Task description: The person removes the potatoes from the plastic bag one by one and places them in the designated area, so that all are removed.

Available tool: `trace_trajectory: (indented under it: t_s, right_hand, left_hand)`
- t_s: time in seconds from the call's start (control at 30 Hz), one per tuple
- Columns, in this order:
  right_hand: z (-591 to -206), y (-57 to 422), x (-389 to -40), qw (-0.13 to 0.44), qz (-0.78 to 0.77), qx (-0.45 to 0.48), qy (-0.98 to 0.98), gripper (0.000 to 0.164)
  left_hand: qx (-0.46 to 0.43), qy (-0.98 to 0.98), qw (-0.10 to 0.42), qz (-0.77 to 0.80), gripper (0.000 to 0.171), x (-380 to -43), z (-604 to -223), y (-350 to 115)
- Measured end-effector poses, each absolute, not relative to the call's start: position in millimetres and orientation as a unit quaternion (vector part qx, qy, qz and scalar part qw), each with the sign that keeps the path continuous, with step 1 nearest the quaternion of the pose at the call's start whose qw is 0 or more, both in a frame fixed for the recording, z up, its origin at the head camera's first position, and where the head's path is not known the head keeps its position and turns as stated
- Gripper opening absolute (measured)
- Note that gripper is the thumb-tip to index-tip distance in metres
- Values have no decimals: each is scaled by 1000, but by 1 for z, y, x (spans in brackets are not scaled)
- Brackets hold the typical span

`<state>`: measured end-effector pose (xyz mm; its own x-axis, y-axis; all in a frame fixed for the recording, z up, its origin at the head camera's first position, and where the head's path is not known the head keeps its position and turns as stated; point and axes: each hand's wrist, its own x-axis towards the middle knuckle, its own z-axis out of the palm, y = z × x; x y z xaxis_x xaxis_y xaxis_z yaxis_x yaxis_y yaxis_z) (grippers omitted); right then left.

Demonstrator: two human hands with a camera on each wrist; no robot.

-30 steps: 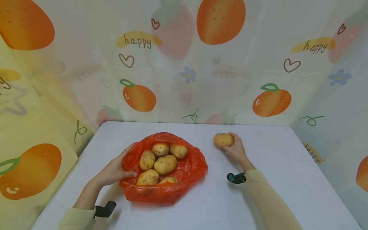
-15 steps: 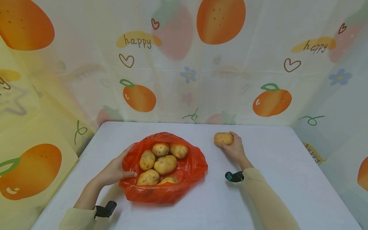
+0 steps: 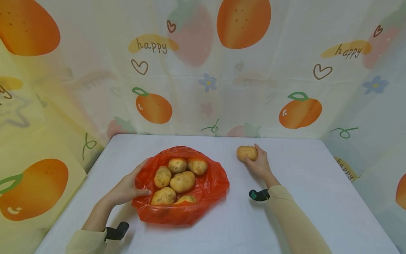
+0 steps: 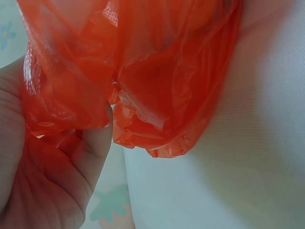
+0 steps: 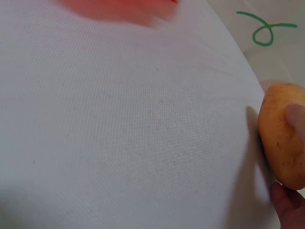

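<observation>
A red plastic bag [image 3: 177,214] stands wide-mouthed at the left middle of the table, with several potatoes [image 3: 182,182] showing inside. My left hand [image 3: 125,188] grips the bag's left rim, thumb over the edge. In the left wrist view the bag's thin film [image 4: 162,81] falls in folds over the fingers. Toward the back of the table, right of the bag, my right hand [image 3: 260,165] holds a single potato [image 3: 246,153] between thumb and fingers. The right wrist view has this potato [image 5: 281,143] at its right edge, its shadow close beside it.
A white-covered table [image 3: 304,197] lies under everything, its far edge close behind the held potato. Behind it hangs a fruit-patterned cloth [image 3: 228,88]. Each wrist carries a small dark camera, one on the left [image 3: 117,231] and one on the right [image 3: 259,195].
My right hand and its potato have shifted very slightly toward the far edge. The left hand and the bag have stayed almost still.
</observation>
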<state>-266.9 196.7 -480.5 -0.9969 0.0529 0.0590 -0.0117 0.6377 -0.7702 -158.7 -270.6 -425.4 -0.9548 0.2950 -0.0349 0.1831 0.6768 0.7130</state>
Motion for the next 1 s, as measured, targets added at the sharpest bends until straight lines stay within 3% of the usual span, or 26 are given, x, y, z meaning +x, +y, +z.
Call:
trace_trajectory:
  t_s: [1.0]
  right_hand:
    - [-478, 204, -264, 25, 413, 7, -910, 80]
  left_hand:
    - [136, 910, 72, 385, 104, -158, -423, -271]
